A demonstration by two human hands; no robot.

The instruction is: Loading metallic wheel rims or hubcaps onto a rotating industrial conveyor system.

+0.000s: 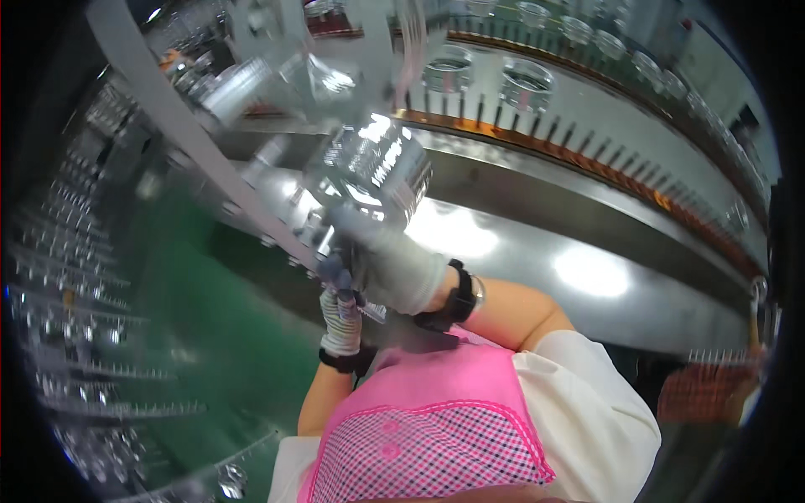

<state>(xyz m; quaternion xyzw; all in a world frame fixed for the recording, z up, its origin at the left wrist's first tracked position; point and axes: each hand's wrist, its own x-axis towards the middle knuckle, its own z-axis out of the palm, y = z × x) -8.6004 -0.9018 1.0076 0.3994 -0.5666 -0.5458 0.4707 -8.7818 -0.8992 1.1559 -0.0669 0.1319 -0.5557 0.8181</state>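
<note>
The clear glass jar (369,172) sits blurred in front of your chest, over the steel conveyor bench (537,251). Your right hand (394,264), in a white glove, wraps its fingers closed around the jar's base. Your left hand (340,314), in a striped glove, is just below it, fingers curled; what it grips you cannot tell. More jars (524,84) stand on the belt beyond.

A pink apron (436,436) with a checked panel is showing near; white gloves are covering the right hand (394,264) and left hand (340,323); the floor (226,335) is showing green.
</note>
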